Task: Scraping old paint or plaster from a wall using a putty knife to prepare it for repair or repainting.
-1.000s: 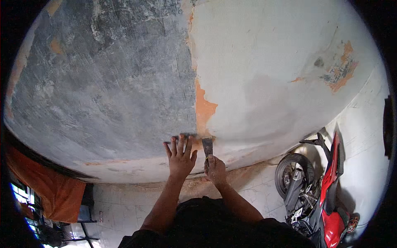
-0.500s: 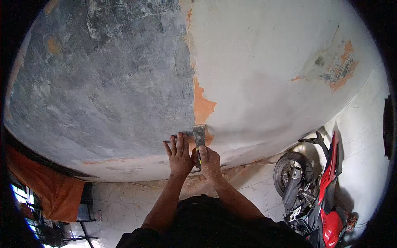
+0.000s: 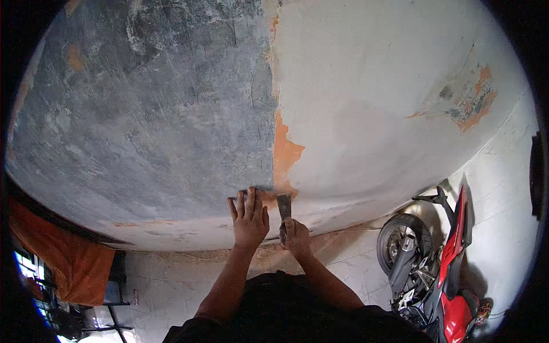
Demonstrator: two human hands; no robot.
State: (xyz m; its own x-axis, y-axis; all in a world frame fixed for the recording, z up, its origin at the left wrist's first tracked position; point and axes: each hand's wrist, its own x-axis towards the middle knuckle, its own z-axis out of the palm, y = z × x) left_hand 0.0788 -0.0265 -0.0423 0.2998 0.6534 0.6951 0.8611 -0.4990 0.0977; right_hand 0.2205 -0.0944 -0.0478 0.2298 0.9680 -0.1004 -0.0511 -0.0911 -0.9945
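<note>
A wall fills most of the view, mottled grey (image 3: 154, 114) on the left and off-white (image 3: 360, 97) on the right, with a ragged orange patch (image 3: 286, 151) along their border. My left hand (image 3: 248, 223) rests on the wall below the grey part, its fingers apart and holding nothing. Just right of it, my right hand (image 3: 295, 239) grips a scraper (image 3: 284, 206), its flat metal blade against the wall at the lower end of the orange patch.
A red and black motorbike (image 3: 457, 246) stands at the lower right by a white wall. An orange cloth (image 3: 68, 263) hangs at the lower left near a dark metal frame (image 3: 114, 323) and a bright opening. Pale floor tiles (image 3: 166, 286) show below, with debris along the wall.
The scraper and my right hand rose leftward half a second ago and are now lower and farther right again. My left hand stays spread on the wall.
</note>
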